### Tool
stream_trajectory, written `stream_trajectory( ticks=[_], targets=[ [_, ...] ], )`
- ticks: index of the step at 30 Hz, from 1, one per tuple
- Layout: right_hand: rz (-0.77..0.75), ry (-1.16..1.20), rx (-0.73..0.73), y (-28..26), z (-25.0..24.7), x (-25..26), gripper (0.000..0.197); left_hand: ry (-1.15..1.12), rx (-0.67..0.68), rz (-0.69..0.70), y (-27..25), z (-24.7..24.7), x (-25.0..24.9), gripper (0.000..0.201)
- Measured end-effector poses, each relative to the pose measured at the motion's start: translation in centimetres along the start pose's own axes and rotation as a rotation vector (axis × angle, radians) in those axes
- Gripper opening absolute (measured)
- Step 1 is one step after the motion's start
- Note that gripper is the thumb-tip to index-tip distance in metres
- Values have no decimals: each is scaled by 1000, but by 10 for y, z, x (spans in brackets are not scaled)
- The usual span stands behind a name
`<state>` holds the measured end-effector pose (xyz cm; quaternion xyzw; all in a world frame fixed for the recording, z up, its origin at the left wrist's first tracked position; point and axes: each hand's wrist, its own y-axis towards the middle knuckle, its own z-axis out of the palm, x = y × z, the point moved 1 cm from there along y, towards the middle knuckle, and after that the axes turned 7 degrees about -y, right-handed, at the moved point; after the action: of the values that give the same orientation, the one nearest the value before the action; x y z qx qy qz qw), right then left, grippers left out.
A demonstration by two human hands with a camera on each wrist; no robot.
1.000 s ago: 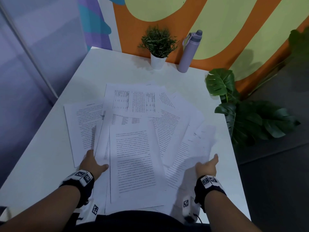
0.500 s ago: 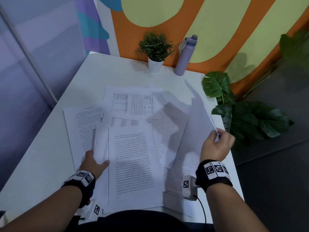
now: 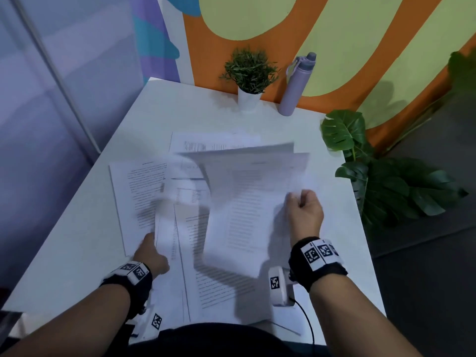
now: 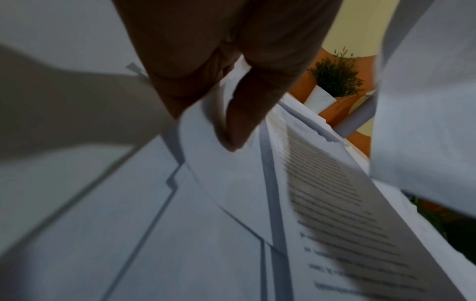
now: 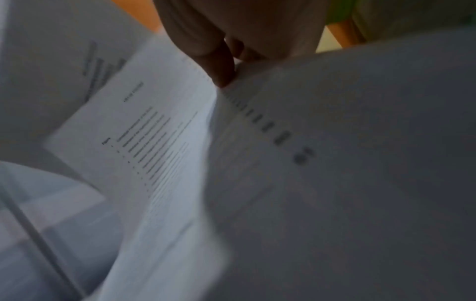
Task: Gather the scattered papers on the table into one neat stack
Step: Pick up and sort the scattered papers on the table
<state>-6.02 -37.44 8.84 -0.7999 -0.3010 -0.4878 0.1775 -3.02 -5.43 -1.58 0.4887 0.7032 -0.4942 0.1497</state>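
Printed paper sheets lie overlapping across the white table. My right hand grips the right edge of a few lifted sheets, which hang blurred above the middle of the pile. In the right wrist view its thumb pinches those sheets. My left hand is at the pile's left side, and its thumb lies on top of a raised sheet with the fingers beneath. One sheet lies flat at the far left, another by the front edge.
A small potted plant and a purple bottle stand at the table's far edge against the painted wall. A large leafy plant sits on the floor just past the table's right edge.
My right hand has swung its lifted sheets from upright at the right edge leftward over the middle of the pile. My left hand has raised the edge of a sheet.
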Motion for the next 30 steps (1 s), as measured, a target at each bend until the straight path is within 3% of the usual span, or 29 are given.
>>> stream_trajectory(
  ticks=[6,9,11,14,18,20,22,23,26,27,30],
  targets=[
    [154,-399,315,-29,34,-65,45,-128,-35,-34,-6,3,-3,60],
    [129,-545,484,-35,45,-78,45,-137,-23,-27,-9,4,-2,61],
    [104,-660,509,-33,50,-87,36,-145,-13,8,-11,6,0,63],
    [120,-757,625,-39,54,-91,42,-155,-2,73,-17,9,-3,73],
    [85,-641,792,-61,62,-87,48,-108,42,162,-28,12,-16,73],
    [88,-614,840,-63,64,-86,43,-113,52,204,-34,7,-26,69],
    [100,-525,808,-59,63,-85,19,-149,76,261,-42,-3,-37,68],
    [114,-434,779,-55,59,-83,22,-169,89,297,-45,-9,-43,67],
    [276,-38,789,-46,47,-70,65,-216,107,359,-54,-27,-60,57],
    [288,85,800,-46,43,-57,68,-243,103,367,-56,-32,-66,51],
    [159,264,662,-38,34,-14,44,-370,36,411,-61,-41,-94,32]
  ],
)
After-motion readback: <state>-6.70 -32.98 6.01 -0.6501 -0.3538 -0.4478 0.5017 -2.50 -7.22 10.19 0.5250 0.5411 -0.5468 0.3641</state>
